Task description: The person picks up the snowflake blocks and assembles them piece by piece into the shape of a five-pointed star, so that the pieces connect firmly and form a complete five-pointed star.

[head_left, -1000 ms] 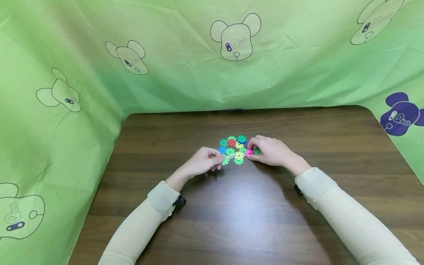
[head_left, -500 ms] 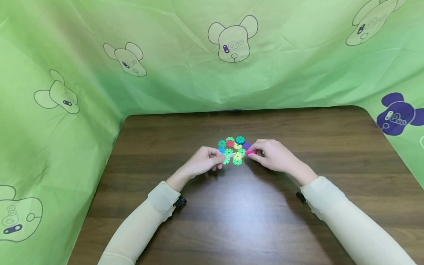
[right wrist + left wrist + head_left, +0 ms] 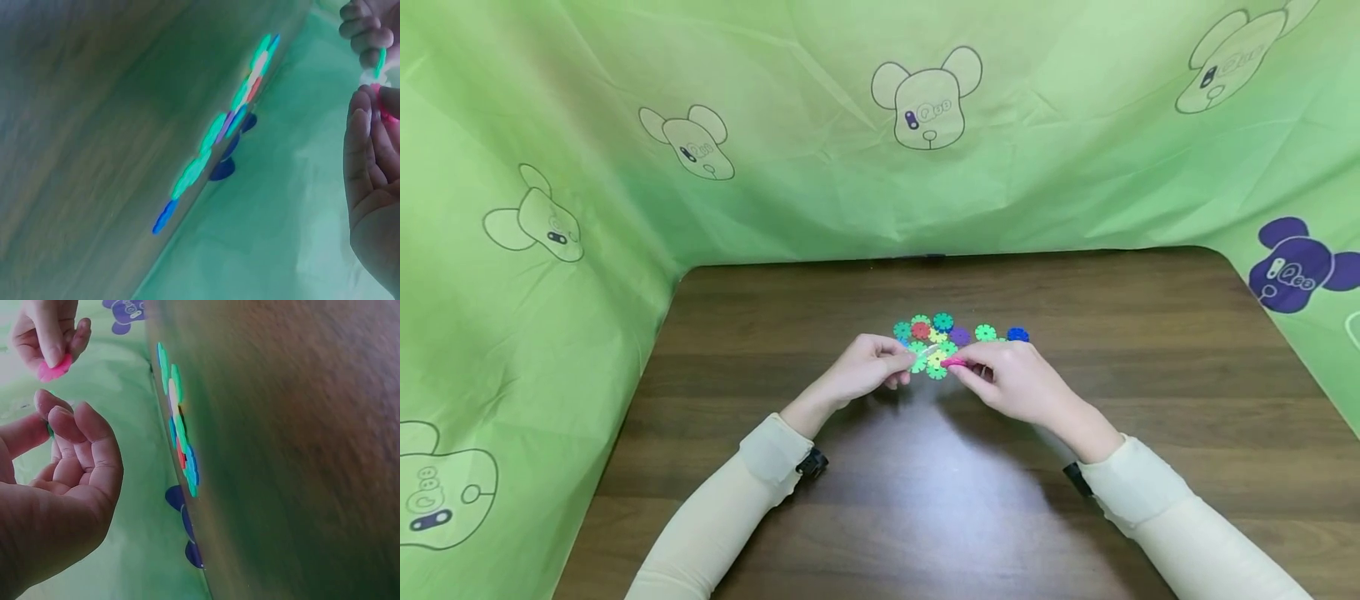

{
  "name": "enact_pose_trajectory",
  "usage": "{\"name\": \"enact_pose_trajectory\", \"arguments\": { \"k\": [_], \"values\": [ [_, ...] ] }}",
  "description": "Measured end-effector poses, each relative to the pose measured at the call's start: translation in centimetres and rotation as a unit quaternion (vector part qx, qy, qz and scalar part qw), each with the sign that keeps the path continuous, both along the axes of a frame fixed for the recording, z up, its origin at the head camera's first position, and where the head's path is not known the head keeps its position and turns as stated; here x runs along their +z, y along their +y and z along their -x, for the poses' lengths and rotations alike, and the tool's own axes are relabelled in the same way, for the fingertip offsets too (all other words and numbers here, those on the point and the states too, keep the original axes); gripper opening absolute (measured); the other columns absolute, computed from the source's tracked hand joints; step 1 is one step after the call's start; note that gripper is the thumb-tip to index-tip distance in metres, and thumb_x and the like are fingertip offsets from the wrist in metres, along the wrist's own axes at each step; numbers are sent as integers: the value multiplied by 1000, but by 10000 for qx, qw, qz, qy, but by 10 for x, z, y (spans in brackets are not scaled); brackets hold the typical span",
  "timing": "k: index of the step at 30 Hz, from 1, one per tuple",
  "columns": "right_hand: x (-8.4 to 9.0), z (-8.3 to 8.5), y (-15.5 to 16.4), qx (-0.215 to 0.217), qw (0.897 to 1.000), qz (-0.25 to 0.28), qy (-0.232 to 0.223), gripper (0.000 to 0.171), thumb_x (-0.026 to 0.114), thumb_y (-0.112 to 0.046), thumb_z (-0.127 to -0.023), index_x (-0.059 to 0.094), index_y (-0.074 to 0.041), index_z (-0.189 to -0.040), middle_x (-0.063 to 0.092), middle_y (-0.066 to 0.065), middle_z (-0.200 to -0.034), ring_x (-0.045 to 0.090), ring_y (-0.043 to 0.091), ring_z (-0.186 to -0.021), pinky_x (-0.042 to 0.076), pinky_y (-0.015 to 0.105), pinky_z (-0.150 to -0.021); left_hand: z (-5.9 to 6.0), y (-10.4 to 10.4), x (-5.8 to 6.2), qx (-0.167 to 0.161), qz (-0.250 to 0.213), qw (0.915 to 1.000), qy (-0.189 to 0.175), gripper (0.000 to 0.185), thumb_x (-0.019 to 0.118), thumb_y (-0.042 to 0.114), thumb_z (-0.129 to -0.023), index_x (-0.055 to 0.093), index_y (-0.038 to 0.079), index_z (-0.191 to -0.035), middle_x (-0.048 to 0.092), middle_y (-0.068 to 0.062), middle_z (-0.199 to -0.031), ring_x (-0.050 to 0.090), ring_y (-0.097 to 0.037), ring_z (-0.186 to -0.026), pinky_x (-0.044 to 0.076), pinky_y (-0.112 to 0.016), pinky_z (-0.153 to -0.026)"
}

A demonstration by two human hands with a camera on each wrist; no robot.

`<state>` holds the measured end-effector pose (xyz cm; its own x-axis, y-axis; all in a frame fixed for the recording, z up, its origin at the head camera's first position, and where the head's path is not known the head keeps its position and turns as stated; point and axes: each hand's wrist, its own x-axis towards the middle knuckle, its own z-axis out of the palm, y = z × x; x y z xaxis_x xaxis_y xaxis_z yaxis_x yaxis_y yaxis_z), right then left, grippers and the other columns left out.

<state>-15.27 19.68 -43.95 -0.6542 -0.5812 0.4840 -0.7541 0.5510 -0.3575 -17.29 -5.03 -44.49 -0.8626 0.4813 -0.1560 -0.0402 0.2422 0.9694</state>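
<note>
My left hand (image 3: 867, 371) pinches a green notched disc (image 3: 380, 62) between thumb and fingers. A whitish, see-through disc (image 3: 367, 79) juts from that green one toward the other hand. Held in the fingertips of my right hand (image 3: 1022, 383) is a pink notched disc (image 3: 55, 370), seen nearly edge-on in the head view. Both hands are raised above the table, their fingertips close together. In the right wrist view the pink disc comes right up to the whitish one. My left fingers hide most of the green disc in the left wrist view.
Several loose notched discs lie flat on the wooden table (image 3: 760, 333) behind the hands, among them a red disc (image 3: 921, 330), a purple disc (image 3: 959, 336) and a blue disc (image 3: 1018, 334). A green printed cloth (image 3: 790, 167) surrounds the table's back and sides.
My right hand has drawn the pink disc left and nearer to me, turning it edge-on beside the left hand's pieces. Green and blue discs formerly behind that hand now show. The left hand barely moved.
</note>
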Motion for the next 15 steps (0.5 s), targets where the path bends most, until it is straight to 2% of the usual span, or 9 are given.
{"name": "enact_pose_trajectory", "arguments": {
  "k": [3,6,11,15],
  "values": [
    [1,-3,-5,64,9997,129,203,22,63,-37,-92,72,-17,-88,58,-14,-70,41,0,-54,39,16,-50,-1,2,1,16,-62,10000,-5,19,63,20,-93,69,2,-88,65,-9,-71,57,-15,-62,54,-31,-65],
    [1,-5,-8,100,9993,180,304,29,59,-40,-94,74,-14,-92,63,-11,-75,42,0,-54,40,16,-50,-2,5,2,39,-94,9999,10,22,63,19,-93,69,-2,-90,65,-9,-71,57,-16,-63,54,-30,-65],
    [-2,-5,-11,145,9984,297,454,20,66,-31,-91,75,-13,-92,67,-8,-79,47,0,-56,44,17,-52,-4,9,3,68,-167,9998,0,25,63,18,-93,68,-7,-91,66,-9,-70,59,-23,-67,54,-28,-63],
    [-3,-5,-13,156,9975,370,579,17,69,-27,-89,75,-11,-91,69,-5,-81,54,1,-60,48,19,-56,-6,11,3,80,-240,9997,0,21,63,17,-93,69,-1,-87,66,-10,-70,59,-22,-66,54,-28,-63]
  ]
}}
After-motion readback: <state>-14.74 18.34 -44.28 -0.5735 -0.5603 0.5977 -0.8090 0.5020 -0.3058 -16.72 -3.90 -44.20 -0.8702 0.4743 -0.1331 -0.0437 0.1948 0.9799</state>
